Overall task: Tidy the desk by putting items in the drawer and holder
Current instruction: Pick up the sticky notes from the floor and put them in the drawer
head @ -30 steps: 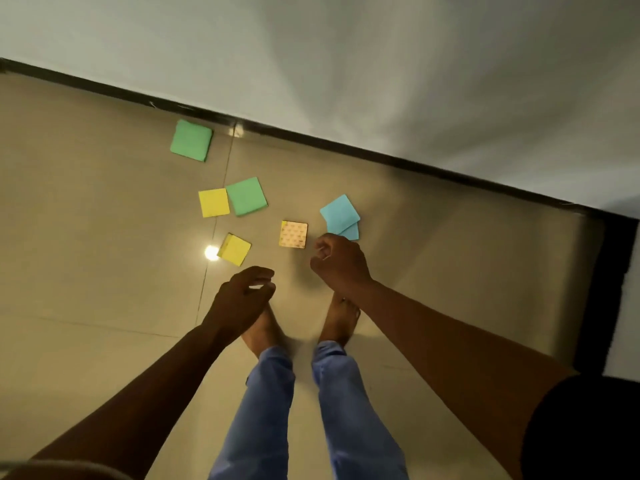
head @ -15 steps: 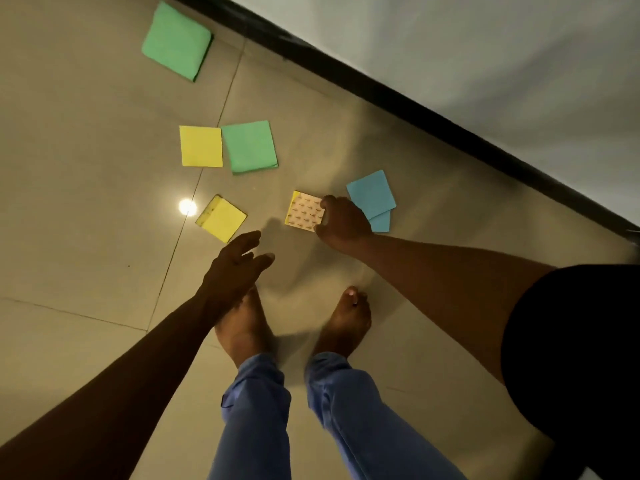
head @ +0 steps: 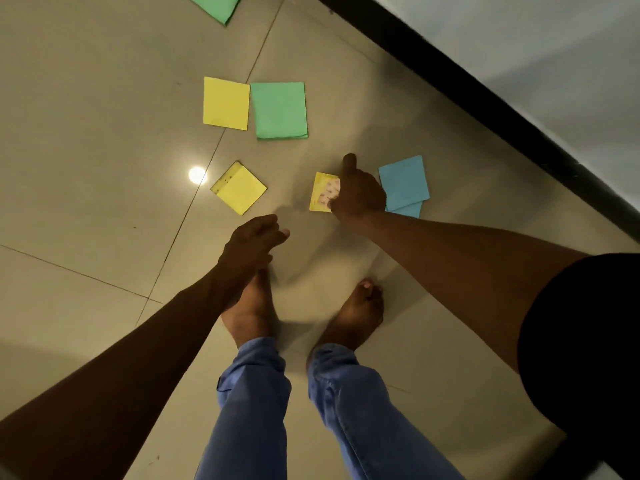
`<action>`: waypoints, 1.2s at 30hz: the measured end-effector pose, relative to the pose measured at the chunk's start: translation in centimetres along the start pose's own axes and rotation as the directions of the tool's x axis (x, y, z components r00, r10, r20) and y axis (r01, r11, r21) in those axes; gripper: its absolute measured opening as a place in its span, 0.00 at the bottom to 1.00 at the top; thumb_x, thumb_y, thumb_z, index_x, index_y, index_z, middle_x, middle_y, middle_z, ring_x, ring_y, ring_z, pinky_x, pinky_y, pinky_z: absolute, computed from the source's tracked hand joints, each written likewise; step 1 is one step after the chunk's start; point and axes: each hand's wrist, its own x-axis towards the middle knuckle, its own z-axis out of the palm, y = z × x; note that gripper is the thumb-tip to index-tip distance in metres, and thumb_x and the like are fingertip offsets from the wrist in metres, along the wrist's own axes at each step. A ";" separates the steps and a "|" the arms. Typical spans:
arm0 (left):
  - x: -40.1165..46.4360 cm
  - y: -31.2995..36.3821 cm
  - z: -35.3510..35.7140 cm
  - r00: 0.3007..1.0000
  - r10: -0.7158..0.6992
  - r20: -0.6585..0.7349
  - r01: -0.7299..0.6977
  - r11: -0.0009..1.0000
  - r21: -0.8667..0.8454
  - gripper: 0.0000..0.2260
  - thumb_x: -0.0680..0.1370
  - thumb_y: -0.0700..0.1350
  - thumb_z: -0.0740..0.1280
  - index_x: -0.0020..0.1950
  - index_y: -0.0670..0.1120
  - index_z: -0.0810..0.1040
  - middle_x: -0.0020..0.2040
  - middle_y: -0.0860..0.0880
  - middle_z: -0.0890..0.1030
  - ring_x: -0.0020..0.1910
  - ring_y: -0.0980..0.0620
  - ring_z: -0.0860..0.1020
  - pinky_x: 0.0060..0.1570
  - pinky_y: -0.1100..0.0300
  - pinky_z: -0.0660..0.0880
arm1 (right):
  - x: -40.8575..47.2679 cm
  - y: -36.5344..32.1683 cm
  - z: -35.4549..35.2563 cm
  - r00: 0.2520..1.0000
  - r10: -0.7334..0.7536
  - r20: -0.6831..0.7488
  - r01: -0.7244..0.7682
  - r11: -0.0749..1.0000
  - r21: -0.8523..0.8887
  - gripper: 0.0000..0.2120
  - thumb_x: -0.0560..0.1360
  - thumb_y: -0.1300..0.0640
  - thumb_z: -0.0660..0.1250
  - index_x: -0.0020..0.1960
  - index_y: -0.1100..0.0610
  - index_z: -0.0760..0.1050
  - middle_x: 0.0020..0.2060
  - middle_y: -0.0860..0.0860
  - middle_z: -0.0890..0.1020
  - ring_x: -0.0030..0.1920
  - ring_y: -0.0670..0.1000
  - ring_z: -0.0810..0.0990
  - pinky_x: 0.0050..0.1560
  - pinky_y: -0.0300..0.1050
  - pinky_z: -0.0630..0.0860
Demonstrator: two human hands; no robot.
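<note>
Nearest the camera: two legs in blue jeans point(head: 263, 393), bare feet on the tiled floor point(head: 86, 168). Left hand point(head: 251, 242) hangs above the left foot, fingers loosely curled, holding nothing, touching no pad. Right hand point(head: 358, 192) is down at the patterned yellow pad point(head: 322, 192), covering its right edge, one finger sticking straight out away from the body; fingers curl at the pad's edge, but whether they pinch it or just press on it, can't tell. Just right of that hand: blue pad point(head: 403, 181) lying on top of a second blue one. Left of the patterned pad, well apart: tilted yellow pad point(head: 240, 187), next to a bright light reflection. Farther out: yellow pad point(head: 225, 102) and green pad point(head: 280, 110) side by side, nearly touching. Farthest: another green pad point(head: 216, 5), cut by the top edge. Black skirting point(head: 485, 98) runs along the wall on the right.
</note>
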 end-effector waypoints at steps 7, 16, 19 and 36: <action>-0.3 0.9 0.7 0.991 -0.133 0.018 0.134 0.971 -0.199 0.17 0.82 0.44 0.66 0.71 0.44 0.75 0.69 0.42 0.78 0.68 0.38 0.75 0.71 0.42 0.71 | -1.3 1.7 -1.5 0.990 -0.026 0.141 -0.022 0.943 0.332 0.15 0.70 0.51 0.78 0.48 0.57 0.77 0.46 0.54 0.83 0.49 0.56 0.82 0.42 0.44 0.70; -0.6 2.0 1.7 0.988 -0.144 0.053 0.152 0.968 -0.201 0.19 0.83 0.46 0.66 0.74 0.48 0.72 0.70 0.45 0.76 0.68 0.40 0.75 0.69 0.43 0.73 | -5.9 1.6 -1.5 0.923 -0.151 0.354 -0.124 0.754 0.645 0.18 0.65 0.45 0.83 0.42 0.54 0.79 0.41 0.55 0.84 0.45 0.56 0.85 0.43 0.54 0.83; -0.8 1.9 1.9 0.989 -0.123 0.083 0.137 0.974 -0.182 0.15 0.83 0.46 0.65 0.70 0.49 0.77 0.65 0.44 0.80 0.60 0.42 0.81 0.54 0.49 0.81 | -7.2 0.7 -2.0 0.870 -0.245 0.428 -0.162 0.677 0.718 0.16 0.68 0.51 0.82 0.49 0.55 0.80 0.50 0.57 0.86 0.51 0.57 0.86 0.49 0.56 0.85; -1.1 0.4 -0.3 0.996 -0.079 0.052 0.091 0.952 -0.291 0.16 0.85 0.46 0.57 0.65 0.45 0.81 0.62 0.41 0.82 0.63 0.42 0.79 0.55 0.53 0.78 | -7.4 -2.1 -3.7 0.870 -0.414 0.268 0.036 0.596 0.802 0.08 0.75 0.69 0.72 0.51 0.61 0.85 0.48 0.53 0.86 0.50 0.47 0.81 0.45 0.37 0.77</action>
